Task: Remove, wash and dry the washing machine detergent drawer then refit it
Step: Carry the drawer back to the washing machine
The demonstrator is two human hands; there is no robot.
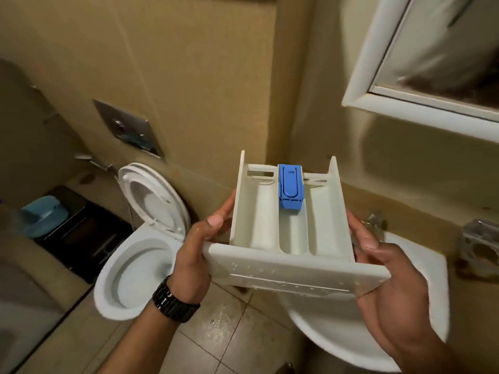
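The white detergent drawer (270, 217) is held level in the air in front of me, its front panel toward me with water drops on it. It has three compartments, and a blue insert (291, 186) sits in the middle one at the far end. My left hand (198, 247) grips the drawer's left wall, thumb on top. My right hand (388, 268) grips the right wall and the panel's end. The drawer hangs partly over the white washbasin (421, 265).
An open toilet (140, 255) with its lid up stands at the left, a flush plate (127, 128) on the wall above it. A tap (374, 220) and a clear holder (478, 244) sit behind the basin. A white-framed mirror (432, 63) hangs top right. Tiled floor lies below.
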